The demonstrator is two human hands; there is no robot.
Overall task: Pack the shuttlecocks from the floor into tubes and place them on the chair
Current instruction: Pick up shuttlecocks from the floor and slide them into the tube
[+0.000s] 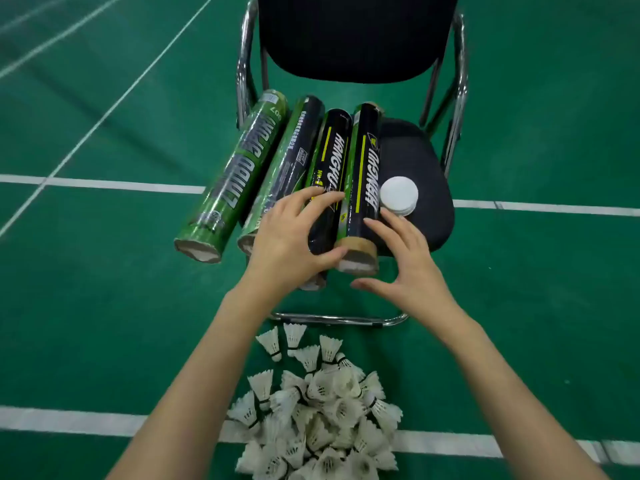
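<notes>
1. Reaching over the chair (426, 202) seat, I have my left hand (291, 237) curled over the third tube (327, 181), fingers across its top and thumb hooked against its right side near the seat's front edge. I judge I am picking this one so I can fill it.
2. My right hand (408, 268) is spread and clamped on nothing: fingertips rest against the right flank of the fourth tube (363, 188), thumb out below its open end. It looks placed to steady that neighbour so it doesn't roll when the third one comes away.
3. Four tubes lie side by side on the seat's left half, open ends overhanging the front edge toward me, which keeps their mouths within easy reach. The bright green tube (232, 188) is at the left edge, with the dark green tube (287, 161) next to it.
4. White lids (399, 195) sit stacked on the bare right part of the seat, touching the fourth tube, kept handy for capping.
5. Shuttlecocks (322, 410) are heaped on the green floor (104, 306) just in front of the chair, between my forearms. None is in hand, so I judge packing is still at an early stage.
6. Whether any tube already holds shuttlecocks I cannot tell for sure; pale material shows at the open ends.
</notes>
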